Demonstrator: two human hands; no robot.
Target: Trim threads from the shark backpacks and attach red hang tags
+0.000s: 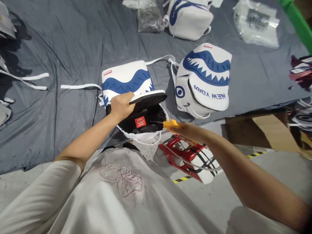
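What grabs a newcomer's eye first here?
The open white-and-blue backpack, mid-frame, its flap in the left hand and a red label showing inside. Then the orange tool in the right hand at the bag's right edge, and the NEW YORK backpack further right.

Blue-and-white backpack (129, 81), jagged tooth pattern

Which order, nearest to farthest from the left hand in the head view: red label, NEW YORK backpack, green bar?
1. Red label: inside the open bag
2. NEW YORK backpack: to the right
3. Green bar: top-right corner
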